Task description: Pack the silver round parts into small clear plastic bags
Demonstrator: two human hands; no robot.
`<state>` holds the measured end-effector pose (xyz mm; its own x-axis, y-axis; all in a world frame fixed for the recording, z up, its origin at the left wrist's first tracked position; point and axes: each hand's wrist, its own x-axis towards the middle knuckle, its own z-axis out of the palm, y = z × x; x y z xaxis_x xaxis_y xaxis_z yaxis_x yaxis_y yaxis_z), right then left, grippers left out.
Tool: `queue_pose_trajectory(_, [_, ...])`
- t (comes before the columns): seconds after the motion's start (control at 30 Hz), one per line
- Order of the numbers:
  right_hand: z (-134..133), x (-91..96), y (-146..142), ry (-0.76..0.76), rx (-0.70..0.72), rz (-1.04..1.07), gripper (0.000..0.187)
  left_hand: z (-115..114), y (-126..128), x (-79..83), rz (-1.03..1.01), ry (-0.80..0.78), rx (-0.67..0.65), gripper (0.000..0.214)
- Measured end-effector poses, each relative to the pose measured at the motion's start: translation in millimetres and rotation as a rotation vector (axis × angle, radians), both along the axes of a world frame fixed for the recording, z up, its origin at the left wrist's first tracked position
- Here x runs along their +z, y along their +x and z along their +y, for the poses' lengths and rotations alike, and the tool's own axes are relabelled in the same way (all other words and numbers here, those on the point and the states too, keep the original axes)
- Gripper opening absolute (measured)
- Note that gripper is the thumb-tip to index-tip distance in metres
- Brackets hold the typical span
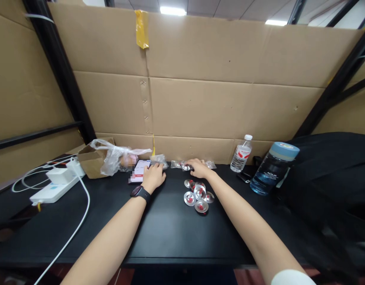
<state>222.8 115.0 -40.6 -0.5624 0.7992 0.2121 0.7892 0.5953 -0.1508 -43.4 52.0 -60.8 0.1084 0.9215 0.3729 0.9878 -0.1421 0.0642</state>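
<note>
My left hand (pixel 154 176) lies over the table beside a smartphone (pixel 140 172), fingers spread. Its fingertips reach a crumpled clear plastic bag (pixel 159 159). At the back of the table, my right hand (pixel 199 168) is on a row of small clear plastic packets (pixel 177 164), thumb and fingers apart and touching them. The packets' contents are too small to make out. In front of that hand lies a loose cluster of several round silver metal discs (pixel 199 192) with red centres, some overlapping.
A water bottle (pixel 241 154) and a large blue-lidded bottle (pixel 273 168) stand at the right, beside a black bag (pixel 327 190). A cardboard box (pixel 93 160) and a white power strip (pixel 56 188) with cables occupy the left. A cardboard wall (pixel 200 107) closes the back.
</note>
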Motion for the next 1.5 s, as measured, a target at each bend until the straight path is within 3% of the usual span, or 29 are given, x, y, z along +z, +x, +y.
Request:
queue_pose_trajectory(0.13, [2, 0.2, -9, 0.070, -0.039, 0.016, 0.036, -4, 2, 3.5, -0.001, 0.055, -0.008, 0.036])
queue_pose_trajectory(0.23, [-2, 3.9, -10, 0.082, -0.094, 0.084, 0.030, -6, 4, 4.7, -0.001, 0.076, -0.013, 0.036])
queue_pose_trajectory(0.33, [-10, 12.5, -5, 0.064, -0.134, 0.192, 0.028, -5, 4, 3.7, -0.001, 0.069, -0.013, 0.036])
queue_pose_trajectory(0.63, [-66, 34.8, 35, -0.035, -0.010, 0.634, 0.023, 9, -3, -7.7, -0.038, -0.038, -0.026, 0.028])
queue_pose_trajectory(0.83, [-92, 39.4, 50, -0.156, 0.022, 0.877, 0.028, 14, -4, -11.6, -0.062, -0.090, -0.009, 0.042])
queue_pose_trajectory(1.23, [-104, 45.0, 41, -0.259, 0.074, 0.842, 0.027, -1, 8, -2.0, 0.046, 0.024, -0.022, 0.043])
queue_pose_trajectory(1.37, [-105, 47.6, 40, -0.201, 0.073, 0.964, 0.030, -7, 12, 0.5, 0.020, 0.041, -0.047, 0.043])
queue_pose_trajectory(1.5, [-104, 50.5, 41, -0.039, 0.003, 1.119, 0.034, -16, 18, 10.0, -0.023, 0.094, -0.065, 0.052])
